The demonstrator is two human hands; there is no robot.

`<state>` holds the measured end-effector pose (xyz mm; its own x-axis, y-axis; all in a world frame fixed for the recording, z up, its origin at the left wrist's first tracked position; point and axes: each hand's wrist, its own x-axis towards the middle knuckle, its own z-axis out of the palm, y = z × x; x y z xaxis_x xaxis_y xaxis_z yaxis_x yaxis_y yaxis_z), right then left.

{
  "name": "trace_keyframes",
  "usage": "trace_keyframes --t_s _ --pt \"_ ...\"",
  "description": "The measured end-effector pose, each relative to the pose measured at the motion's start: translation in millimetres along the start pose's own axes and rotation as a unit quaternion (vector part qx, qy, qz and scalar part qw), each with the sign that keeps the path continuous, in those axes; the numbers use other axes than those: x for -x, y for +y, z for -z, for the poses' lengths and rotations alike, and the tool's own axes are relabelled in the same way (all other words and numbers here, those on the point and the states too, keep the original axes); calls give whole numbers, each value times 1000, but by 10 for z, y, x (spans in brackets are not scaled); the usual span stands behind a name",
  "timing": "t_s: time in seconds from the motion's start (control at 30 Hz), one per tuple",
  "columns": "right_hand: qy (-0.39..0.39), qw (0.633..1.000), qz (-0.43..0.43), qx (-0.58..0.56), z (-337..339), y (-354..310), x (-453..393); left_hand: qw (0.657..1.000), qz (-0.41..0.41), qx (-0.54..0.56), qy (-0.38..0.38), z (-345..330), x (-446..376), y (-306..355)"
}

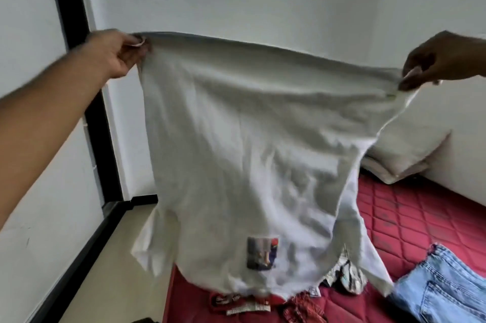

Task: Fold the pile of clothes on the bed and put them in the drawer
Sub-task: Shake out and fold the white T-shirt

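A white T-shirt [249, 154] hangs spread out in the air, upside down, with a small printed patch near its lower end. My left hand [115, 53] pinches its top left corner and my right hand [441, 58] pinches its top right corner. Below it lies the red quilted mattress [410, 217]. Folded light-blue jeans [441, 288] lie at the lower right. A red checked garment [302, 307] and a black-and-white patterned cloth [347, 275] lie partly hidden under the shirt's lower edge.
A pale pillow [410, 154] leans against the white wall at the right. A black door frame [79, 65] stands at the left, with a black skirting strip along the beige floor [110, 270] beside the mattress.
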<state>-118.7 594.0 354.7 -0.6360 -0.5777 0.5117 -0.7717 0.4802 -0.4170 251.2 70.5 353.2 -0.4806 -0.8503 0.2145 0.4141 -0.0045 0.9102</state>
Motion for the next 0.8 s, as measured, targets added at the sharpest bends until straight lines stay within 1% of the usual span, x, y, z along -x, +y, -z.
trace_keyframes --t_s 0.03,0.07,0.13,0.17,0.23,0.27,0.3,0.33,0.37,0.4,0.43,0.47,0.5,0.53,0.57,0.6,0.63,0.7,0.77,0.8 --pt "0 1000 3 22 114 -57 8 999 -16 -36 -8 -89 49 42" --pt "20 1000 -2 22 225 -88 21 997 -36 -66 -15 -149 98 53" --pt "118 993 -8 -11 403 -136 100 987 -77 -138 -13 -256 159 33" --pt "150 988 -17 -44 440 -151 110 982 -94 -161 -2 -297 214 22" --pt "163 971 -36 -171 422 -154 109 978 -129 -162 14 -362 304 36" --pt "173 952 -55 -248 430 -205 115 979 -130 -154 24 -384 324 83" --pt "179 933 -76 -303 416 -302 173 985 -110 -127 32 -382 311 110" --pt "186 913 -83 -354 384 -364 262 993 -78 -76 34 -362 283 89" --pt "197 890 -68 -406 441 -424 334 998 -46 -7 35 -383 252 129" --pt "192 867 -59 -456 468 -427 464 998 -14 53 32 -382 239 91" --pt "185 845 -37 -500 520 -438 544 995 -6 100 21 -446 216 91" --pt "178 837 -22 -518 498 -392 597 993 -10 119 12 -516 201 26" --pt "176 852 -32 -491 469 -273 595 993 -21 117 3 -611 191 -67" --pt "177 878 -61 -441 445 -125 576 993 -32 110 -3 -773 202 -157" --pt "193 888 -93 -408 376 68 547 994 -24 109 -9 -918 176 -292" --pt "222 879 -124 -404 342 321 520 993 -10 119 -23 -1132 121 -448" --pt "248 864 -146 -414 274 609 493 994 5 105 -34 -1341 56 -614" --pt "308 833 -186 -421 157 1089 523 997 30 43 -54 -1858 -128 -991" --pt "407 758 -227 -456 134 1442 511 997 22 -24 -68 -2403 -251 -1379" --pt "447 727 -237 -464 177 1571 495 997 8 -55 -57 -2687 -283 -1538"
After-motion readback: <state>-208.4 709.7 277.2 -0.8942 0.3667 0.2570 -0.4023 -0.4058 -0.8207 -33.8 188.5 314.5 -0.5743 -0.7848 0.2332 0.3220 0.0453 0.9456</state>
